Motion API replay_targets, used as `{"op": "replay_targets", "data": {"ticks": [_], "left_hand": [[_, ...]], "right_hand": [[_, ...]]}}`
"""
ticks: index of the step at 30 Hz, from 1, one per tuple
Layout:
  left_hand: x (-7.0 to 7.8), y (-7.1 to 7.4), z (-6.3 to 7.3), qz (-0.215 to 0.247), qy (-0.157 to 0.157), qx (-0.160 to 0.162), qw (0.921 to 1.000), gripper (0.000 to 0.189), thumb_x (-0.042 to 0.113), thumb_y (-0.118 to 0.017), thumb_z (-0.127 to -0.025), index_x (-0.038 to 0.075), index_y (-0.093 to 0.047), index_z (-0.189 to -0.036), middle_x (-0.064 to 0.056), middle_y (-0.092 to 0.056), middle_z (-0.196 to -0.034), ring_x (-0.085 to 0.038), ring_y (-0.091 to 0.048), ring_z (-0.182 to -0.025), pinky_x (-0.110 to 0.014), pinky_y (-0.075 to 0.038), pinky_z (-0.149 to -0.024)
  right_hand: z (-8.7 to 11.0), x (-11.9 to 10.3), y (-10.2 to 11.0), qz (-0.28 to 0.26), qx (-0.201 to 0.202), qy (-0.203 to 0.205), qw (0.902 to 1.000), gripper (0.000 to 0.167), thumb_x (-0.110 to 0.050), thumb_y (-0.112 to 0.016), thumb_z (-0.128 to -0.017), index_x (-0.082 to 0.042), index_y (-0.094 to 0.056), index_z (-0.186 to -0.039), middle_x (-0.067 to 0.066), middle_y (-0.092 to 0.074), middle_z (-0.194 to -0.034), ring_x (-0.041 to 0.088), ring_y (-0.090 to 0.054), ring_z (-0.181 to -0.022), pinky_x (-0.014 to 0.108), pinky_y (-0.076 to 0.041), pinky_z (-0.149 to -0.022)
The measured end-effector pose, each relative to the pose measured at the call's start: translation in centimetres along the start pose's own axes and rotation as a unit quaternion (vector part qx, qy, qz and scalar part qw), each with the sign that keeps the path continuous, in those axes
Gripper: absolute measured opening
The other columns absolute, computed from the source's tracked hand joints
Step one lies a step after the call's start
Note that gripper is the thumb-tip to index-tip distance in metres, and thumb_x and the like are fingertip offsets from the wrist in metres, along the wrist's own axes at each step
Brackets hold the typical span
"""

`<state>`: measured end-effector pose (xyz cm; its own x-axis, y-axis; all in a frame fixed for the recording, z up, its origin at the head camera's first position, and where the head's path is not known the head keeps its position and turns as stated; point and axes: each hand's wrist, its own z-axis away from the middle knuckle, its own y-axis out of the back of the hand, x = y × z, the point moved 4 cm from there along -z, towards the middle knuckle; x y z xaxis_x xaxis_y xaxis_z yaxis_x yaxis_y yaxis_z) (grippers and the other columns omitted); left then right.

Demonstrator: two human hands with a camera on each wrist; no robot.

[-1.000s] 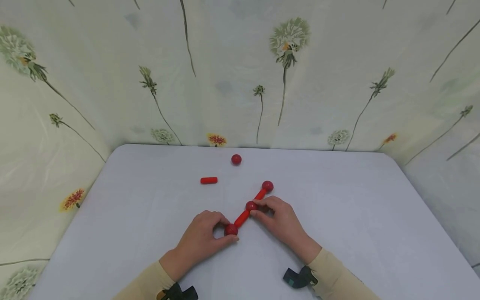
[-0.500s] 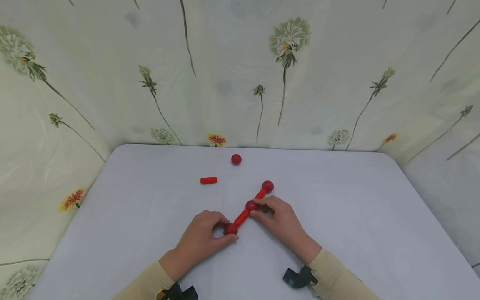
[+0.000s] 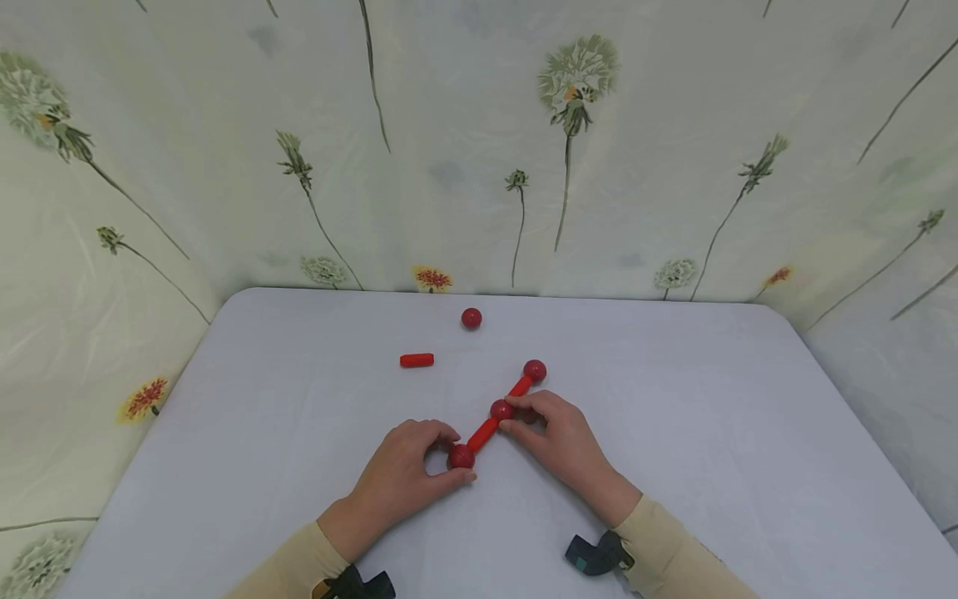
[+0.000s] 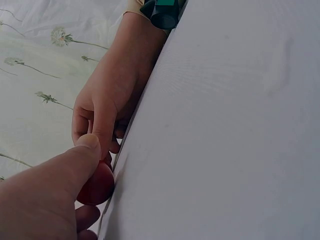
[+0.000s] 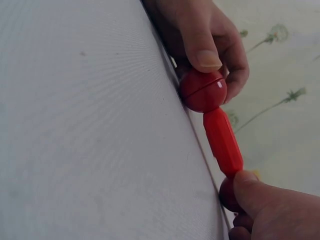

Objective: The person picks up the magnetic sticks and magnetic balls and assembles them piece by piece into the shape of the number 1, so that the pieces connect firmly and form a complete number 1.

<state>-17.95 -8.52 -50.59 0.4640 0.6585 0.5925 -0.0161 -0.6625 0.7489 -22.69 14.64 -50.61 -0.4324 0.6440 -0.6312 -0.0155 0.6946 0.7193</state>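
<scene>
Left hand (image 3: 395, 472) pinches a glossy dark-red ball (image 3: 461, 457); right hand (image 3: 563, 441) pinches the matching middle ball (image 3: 501, 410). Bright-red faceted rod (image 3: 482, 435) spans them; second red rod (image 3: 520, 386) leads toward one-thirty, to the end ball (image 3: 535, 371). Chain sits mid-table (image 3: 262, 399). Likely joining or aligning; next move calls for letting go without skewing. From middle ball: loose red rod (image 3: 417, 360) ten o'clock, spare red ball (image 3: 471, 318) eleven. No containers visible.

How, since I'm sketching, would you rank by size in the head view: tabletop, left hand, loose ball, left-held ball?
1. Tabletop
2. Left hand
Unsure: loose ball, left-held ball; the latter looks larger but sits nearer the camera.
</scene>
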Motion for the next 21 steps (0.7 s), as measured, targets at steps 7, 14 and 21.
{"op": "replay_targets", "data": {"ticks": [7,14,21], "left_hand": [[-0.11,0.04,-0.12,0.004,0.018,-0.006,0.9998,0.051,0.056,-0.079,-0.078,0.024,-0.065,-0.115,0.018,-0.061,-0.097,-0.002,-0.054,-0.088,-0.028,-0.049,-0.078],[-0.05,0.18,-0.12,0.009,0.023,-0.006,0.9997,0.055,0.053,-0.08,-0.078,0.021,-0.064,-0.12,0.014,-0.063,-0.102,-0.004,-0.054,-0.089,-0.029,-0.05,-0.078],[0.0,0.22,-0.16,0.012,0.042,-0.015,0.9989,0.059,0.052,-0.081,-0.078,0.022,-0.06,-0.125,0.014,-0.062,-0.106,-0.003,-0.054,-0.09,-0.027,-0.051,-0.078]], "right_hand": [[-0.19,-0.03,0.1,0.003,0.005,-0.002,1.0,0.034,-0.027,-0.081,-0.084,-0.021,-0.071,-0.116,-0.01,-0.065,-0.098,0.007,-0.059,-0.084,0.027,-0.053,-0.074],[-0.48,0.01,0.2,0.015,0.011,-0.006,0.9998,0.034,-0.026,-0.081,-0.084,-0.018,-0.071,-0.115,-0.01,-0.063,-0.095,0.006,-0.058,-0.082,0.027,-0.053,-0.072],[-0.72,0.1,0.19,0.021,0.011,-0.008,0.9997,0.033,-0.025,-0.081,-0.084,-0.019,-0.071,-0.115,-0.009,-0.064,-0.097,0.007,-0.057,-0.083,0.027,-0.053,-0.072]]}}
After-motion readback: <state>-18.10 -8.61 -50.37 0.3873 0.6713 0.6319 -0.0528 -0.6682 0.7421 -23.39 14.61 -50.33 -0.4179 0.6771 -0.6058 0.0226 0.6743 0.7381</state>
